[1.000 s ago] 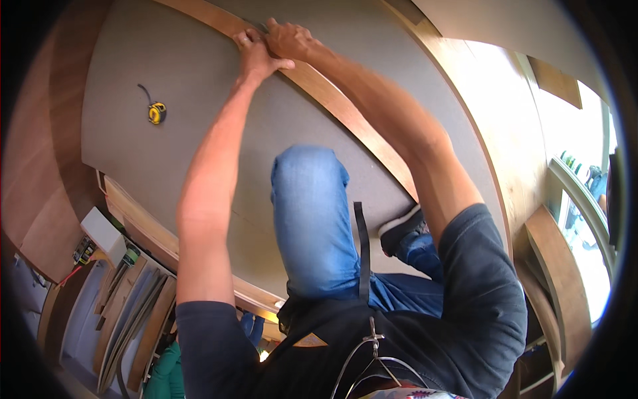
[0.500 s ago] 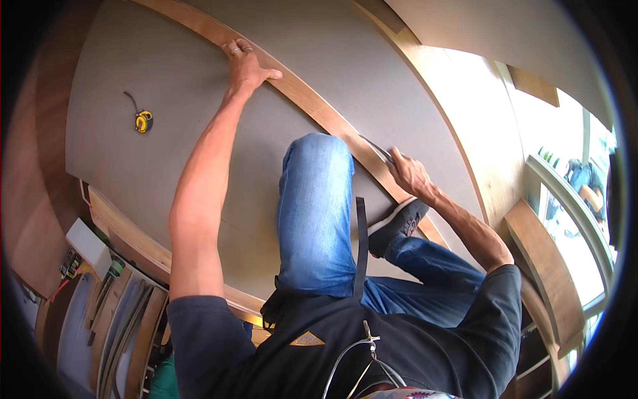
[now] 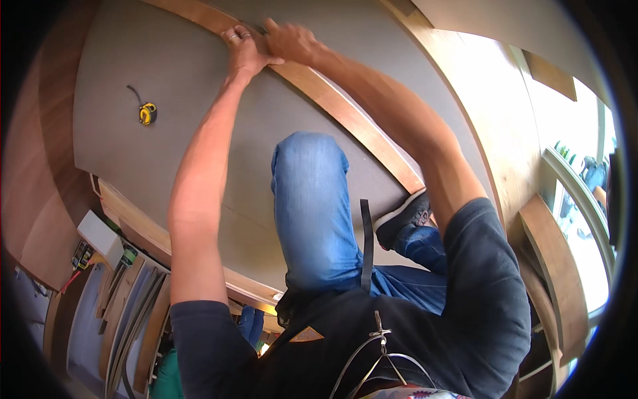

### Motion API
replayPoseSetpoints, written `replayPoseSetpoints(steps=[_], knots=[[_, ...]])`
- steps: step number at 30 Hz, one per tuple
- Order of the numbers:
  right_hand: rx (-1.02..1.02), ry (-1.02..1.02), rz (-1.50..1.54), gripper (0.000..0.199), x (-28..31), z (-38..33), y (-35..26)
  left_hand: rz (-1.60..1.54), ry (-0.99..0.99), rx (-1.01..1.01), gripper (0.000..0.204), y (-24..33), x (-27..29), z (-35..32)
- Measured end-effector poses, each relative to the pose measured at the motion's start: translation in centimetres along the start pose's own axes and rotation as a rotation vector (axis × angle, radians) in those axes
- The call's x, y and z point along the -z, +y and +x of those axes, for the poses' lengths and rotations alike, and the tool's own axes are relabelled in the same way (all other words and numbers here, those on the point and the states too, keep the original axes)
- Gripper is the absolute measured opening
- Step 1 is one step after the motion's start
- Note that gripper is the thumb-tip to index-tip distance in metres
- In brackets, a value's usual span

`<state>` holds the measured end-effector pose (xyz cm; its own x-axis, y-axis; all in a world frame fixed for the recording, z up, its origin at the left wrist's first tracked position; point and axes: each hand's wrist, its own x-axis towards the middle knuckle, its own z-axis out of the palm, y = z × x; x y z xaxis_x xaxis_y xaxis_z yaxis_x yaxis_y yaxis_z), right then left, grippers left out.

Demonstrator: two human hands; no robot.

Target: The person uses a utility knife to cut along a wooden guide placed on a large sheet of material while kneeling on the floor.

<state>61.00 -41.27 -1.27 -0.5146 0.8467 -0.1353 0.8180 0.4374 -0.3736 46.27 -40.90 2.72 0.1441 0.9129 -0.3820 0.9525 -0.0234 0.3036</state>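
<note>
A long, narrow wooden strip (image 3: pixel 332 100) lies diagonally across a large grey panel (image 3: pixel 193 133). My left hand (image 3: pixel 247 54) grips the strip near its far end, thumb spread out at the near edge and fingers bent over the wood. Just right of it, my right hand (image 3: pixel 289 43) is closed at the strip's far edge, slightly smeared by motion. A thin dark tool (image 3: pixel 258 28) shows at its fingertips; its exact kind is unclear. My jeans-covered knee (image 3: pixel 311 179) rests on the panel beside the strip.
A yellow and black tape measure (image 3: pixel 147 113) lies on the panel at left. My shoe (image 3: pixel 403 218) is by the strip's near end. Boards and offcuts (image 3: pixel 123 312) stand at lower left. Curved-looking wooden pieces (image 3: pixel 555 272) are at right, near a bright window.
My right hand has moved with the thin tool from the strip's near right part to its far part, beside my left hand. My left hand stays on the strip.
</note>
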Motion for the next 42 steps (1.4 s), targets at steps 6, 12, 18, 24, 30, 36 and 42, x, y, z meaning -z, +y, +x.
replayPoseSetpoints(steps=[6, 12, 18, 24, 30, 36, 42], knots=[[-0.534, -0.357, 0.373, 0.035, 2.3, -32.1, 1.0, 0.013, -0.034, 0.045, 0.128, 0.7, 0.6, -0.2], [-0.501, -0.351, 0.442, 0.030, 4.2, -35.9, 3.0, 0.114, -0.039, 0.044, 0.135, 1.5, 1.2, -0.4], [-0.340, -0.040, 0.382, 0.036, 4.2, -7.1, 0.9, 0.027, -0.055, 0.053, 0.136, 0.8, 0.6, 0.0], [-0.217, -0.056, 0.370, 0.031, 2.4, 3.9, -2.5, 0.101, 0.011, -0.338, 0.090, -2.9, -0.9, 0.8], [-0.318, -0.142, 0.384, 0.039, 0.8, -20.3, -0.2, 0.073, 0.054, -0.113, 0.113, -3.3, -1.7, 1.0], [-0.567, -0.351, 0.469, 0.031, 2.8, -44.4, 2.0, -0.019, 0.021, -0.156, 0.123, -2.6, -1.2, 1.0], [-0.728, 0.264, 0.575, 0.031, 6.0, -37.0, 2.1, 0.154, -0.072, -0.069, 0.130, -2.1, -3.1, -0.9]])
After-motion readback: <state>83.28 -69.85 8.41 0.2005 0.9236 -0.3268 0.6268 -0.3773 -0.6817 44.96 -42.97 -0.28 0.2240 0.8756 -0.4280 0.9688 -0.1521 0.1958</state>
